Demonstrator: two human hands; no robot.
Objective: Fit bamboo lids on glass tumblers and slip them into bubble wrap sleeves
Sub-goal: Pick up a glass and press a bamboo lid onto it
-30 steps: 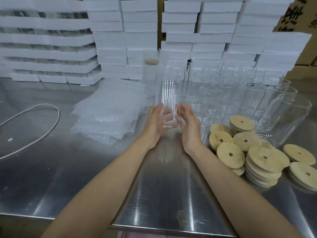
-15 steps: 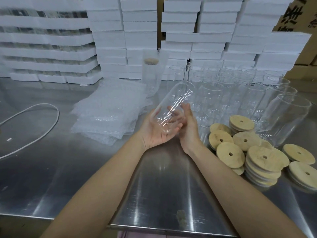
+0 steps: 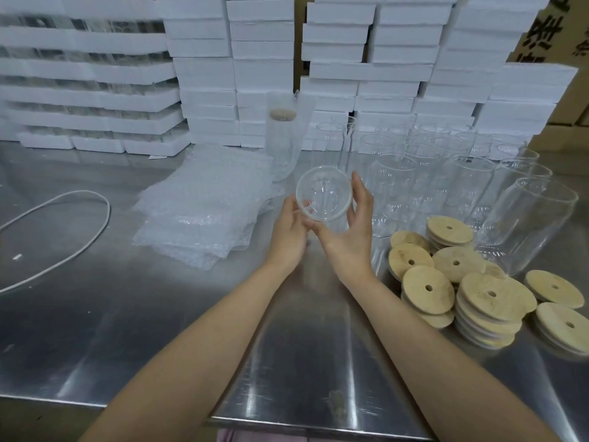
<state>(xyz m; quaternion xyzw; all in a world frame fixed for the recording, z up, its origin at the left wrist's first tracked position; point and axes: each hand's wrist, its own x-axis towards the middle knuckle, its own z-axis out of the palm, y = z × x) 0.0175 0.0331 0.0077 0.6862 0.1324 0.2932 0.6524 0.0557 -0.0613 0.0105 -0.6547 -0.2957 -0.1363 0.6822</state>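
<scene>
A clear glass tumbler (image 3: 323, 193) is held above the steel table, tipped so its round end faces me. My left hand (image 3: 288, 231) grips it from the lower left. My right hand (image 3: 350, 224) cups it from the right, fingers curled along its side. Round bamboo lids (image 3: 428, 290), each with a centre hole, lie in piles to the right. Flat bubble wrap sleeves (image 3: 204, 212) are stacked to the left of my hands. One tumbler (image 3: 283, 138) with a lid on stands sleeved behind that stack.
Several empty tumblers (image 3: 446, 173) stand at the right rear, one large one (image 3: 529, 224) close to the lids. White foam boxes (image 3: 264, 59) are stacked along the back. A white cable (image 3: 79, 247) loops on the steel table (image 3: 95, 314) at left.
The tumbler went from upright to tilted, then tipped over with its round end facing me. Both hands shifted around it and stayed on it.
</scene>
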